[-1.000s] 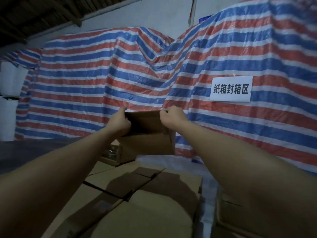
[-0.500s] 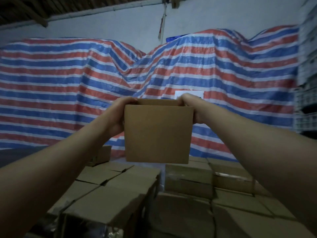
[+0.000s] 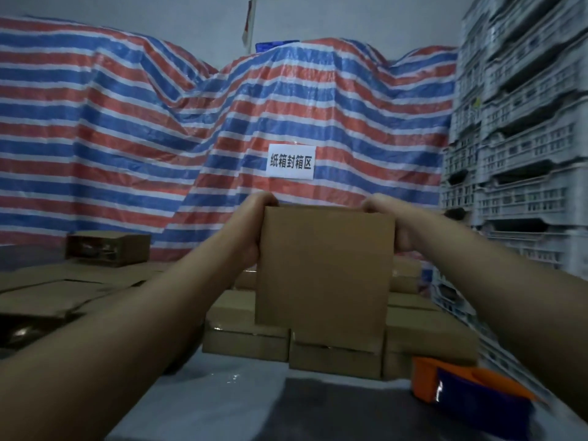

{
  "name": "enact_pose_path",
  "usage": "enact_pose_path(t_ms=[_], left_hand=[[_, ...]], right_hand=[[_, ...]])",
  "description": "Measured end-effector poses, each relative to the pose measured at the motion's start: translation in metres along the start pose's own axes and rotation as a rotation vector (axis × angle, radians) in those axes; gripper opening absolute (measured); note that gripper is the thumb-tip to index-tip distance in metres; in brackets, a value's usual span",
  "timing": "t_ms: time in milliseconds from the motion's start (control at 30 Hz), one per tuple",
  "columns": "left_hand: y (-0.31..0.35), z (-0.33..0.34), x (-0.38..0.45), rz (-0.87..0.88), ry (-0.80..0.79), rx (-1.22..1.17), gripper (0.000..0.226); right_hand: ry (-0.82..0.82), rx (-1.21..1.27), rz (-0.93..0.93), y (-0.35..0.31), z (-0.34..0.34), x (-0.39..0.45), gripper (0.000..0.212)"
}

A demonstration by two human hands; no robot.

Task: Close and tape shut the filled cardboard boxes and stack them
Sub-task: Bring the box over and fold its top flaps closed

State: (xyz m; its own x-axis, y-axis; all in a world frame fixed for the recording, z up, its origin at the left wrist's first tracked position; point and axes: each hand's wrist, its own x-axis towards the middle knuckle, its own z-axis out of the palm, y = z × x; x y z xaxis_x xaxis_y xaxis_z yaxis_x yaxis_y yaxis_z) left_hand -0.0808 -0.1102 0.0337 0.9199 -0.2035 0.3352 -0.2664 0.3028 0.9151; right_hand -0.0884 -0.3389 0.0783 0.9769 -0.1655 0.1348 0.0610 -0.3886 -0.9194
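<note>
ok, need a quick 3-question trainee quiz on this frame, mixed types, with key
1. True or false: only one hand holds the box.
2. The orange and blue tape dispenser lies: A) lower right, B) on top of the held box, C) upper left.
3. What hangs on the striped tarp behind the box?

Key:
1. False: the left hand and right hand each grip an upper corner.
2. A
3. A white sign with black characters.

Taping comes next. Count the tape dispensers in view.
1. The orange and blue tape dispenser, blurred, lies at lower right on the grey surface, in front of the stacked boxes. More could be hidden behind the held box.
</note>
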Motion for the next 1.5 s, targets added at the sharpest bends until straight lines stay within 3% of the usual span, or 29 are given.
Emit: enact_pose_path(t_ms=[233,367,500,833,1000,1133,1300,1500], left_hand=[[-0.072,0.022,-0.009,-0.121,-0.029,0.001,0.023],[-0.109,0.016,-0.014,-0.225,-0.012,-0.025,0.027],[-0.132,0.01,-0.018,-0.236,0.002,-0.087,0.034],[-0.133,0.01,-0.022,-0.194,0.007,-0.121,0.038],[-0.136,0.006,-0.023,-0.155,0.02,-0.132,0.044],[-0.144,0.006,-0.026,-0.106,0.011,-0.12,0.047],[-0.162,0.004,-0.026,-0.07,0.018,-0.095,0.037],[-0.168,-0.001,-0.027,-0.038,-0.027,-0.118,0.026]], right_hand=[[0.052,0.055,0.156,0.086,-0.006,-0.01,0.008],[0.06,0.044,0.224,0.127,0.005,-0.008,0.023],[0.041,0.121,0.292,0.143,0.011,-0.006,0.024],[0.009,0.196,0.209,0.148,0.007,-0.021,0.044],[0.085,0.458,0.044,0.185,0.022,-0.029,0.06],[0.132,0.657,0.104,0.198,0.036,-0.03,0.071],[0.115,0.797,0.06,0.207,0.04,-0.027,0.06],[0.125,0.851,0.037,0.215,0.044,-0.025,0.067]])
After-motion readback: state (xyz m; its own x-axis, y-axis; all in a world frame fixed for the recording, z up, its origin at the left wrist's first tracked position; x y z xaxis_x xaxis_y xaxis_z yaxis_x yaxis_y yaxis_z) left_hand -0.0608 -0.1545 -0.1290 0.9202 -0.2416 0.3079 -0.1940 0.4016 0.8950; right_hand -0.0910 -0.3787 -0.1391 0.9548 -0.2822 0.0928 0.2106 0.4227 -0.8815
